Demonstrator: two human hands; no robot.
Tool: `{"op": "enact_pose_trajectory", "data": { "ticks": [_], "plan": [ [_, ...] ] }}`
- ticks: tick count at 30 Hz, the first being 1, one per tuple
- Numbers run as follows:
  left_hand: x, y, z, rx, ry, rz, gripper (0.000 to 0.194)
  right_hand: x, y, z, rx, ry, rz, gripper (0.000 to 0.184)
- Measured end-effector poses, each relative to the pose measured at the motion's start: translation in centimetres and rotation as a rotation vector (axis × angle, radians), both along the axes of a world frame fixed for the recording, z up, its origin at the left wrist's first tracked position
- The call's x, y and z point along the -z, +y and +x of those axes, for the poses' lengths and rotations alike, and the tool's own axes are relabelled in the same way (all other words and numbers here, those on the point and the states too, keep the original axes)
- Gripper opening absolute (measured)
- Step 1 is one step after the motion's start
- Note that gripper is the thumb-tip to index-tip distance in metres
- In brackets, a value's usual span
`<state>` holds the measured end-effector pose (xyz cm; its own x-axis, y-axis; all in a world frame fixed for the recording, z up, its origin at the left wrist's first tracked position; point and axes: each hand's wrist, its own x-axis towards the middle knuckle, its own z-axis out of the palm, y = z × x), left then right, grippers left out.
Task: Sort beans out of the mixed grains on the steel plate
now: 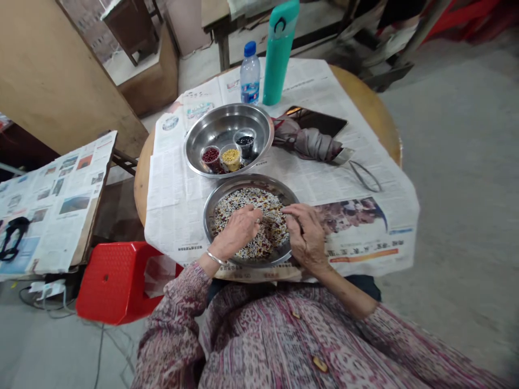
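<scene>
Round wooden bench (385, 121), spread with newspaper (178, 189). On the paper: near steel pan (211, 210) of mixed beans at the front edge, a second steel bowl (194, 143) just behind it, a water bottle (250, 73) and teal flask (279, 54) at the back, a folded umbrella (304, 141) and wire tongs (365, 175) to the right.

Past my work, a teal flask (280, 51) stands just beside a water bottle (250, 72) at the counter's (377, 108) far side. A folded umbrella (308, 143) lies on the newspaper (170, 189) (near some thin wire-like thing, hard to tell). A red stool (115, 281) sits at my left.
</scene>
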<state>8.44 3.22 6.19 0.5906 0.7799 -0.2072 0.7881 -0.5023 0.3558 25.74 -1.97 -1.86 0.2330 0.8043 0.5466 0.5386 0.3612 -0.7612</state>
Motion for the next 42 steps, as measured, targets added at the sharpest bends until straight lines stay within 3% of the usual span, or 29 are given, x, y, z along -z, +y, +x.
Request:
{"op": "enact_pose_trajectory", "data": {
  "ticks": [7,10,16,19,23,26,28,32,37,42],
  "plan": [
    [-2.5,-3.4,-3.7,0.046,0.045,-0.088,0.018,-0.1,0.0,0.0,0.002,0.013,-0.012,0.018],
    [-2.8,-4.6,-4.6,0.096,0.062,-0.101,0.012,-0.2,0.0,-0.1,-0.002,0.020,-0.010,0.017],
    [-1.0,-4.5,-2.7,0.108,0.119,-0.072,0.028,-0.3,0.0,-0.1,0.000,0.014,-0.032,0.017],
    [-0.1,-3.3,-1.5,0.045,0.056,0.026,0.031,-0.4,0.0,0.0,-0.003,0.015,-0.021,0.017],
    [-0.1,-1.2,-1.3,-0.118,-0.041,0.150,0.019,-0.4,0.0,0.0,-0.014,0.021,-0.028,0.018],
    [-0.5,-0.2,-1.8,-0.183,0.024,0.156,0.048,-0.3,-0.1,0.0,-0.012,0.020,-0.026,0.017],
    [-0.6,0.0,-1.9,-0.161,0.049,0.103,0.050,-0.3,-0.1,0.0,-0.007,0.016,-0.013,0.016],
    [0.0,0.1,-1.2,-0.086,-0.049,0.008,0.025,-0.2,-0.1,0.0,-0.006,0.016,-0.024,0.017],
    [0.9,-0.2,-0.1,-0.087,-0.197,-0.072,0.022,-0.2,0.0,0.0,-0.006,0.012,-0.016,0.018],
    [1.3,-1.9,0.2,0.084,-0.201,-0.082,0.025,-0.1,0.0,0.0,-0.004,0.028,-0.032,0.019]
  ]
}}
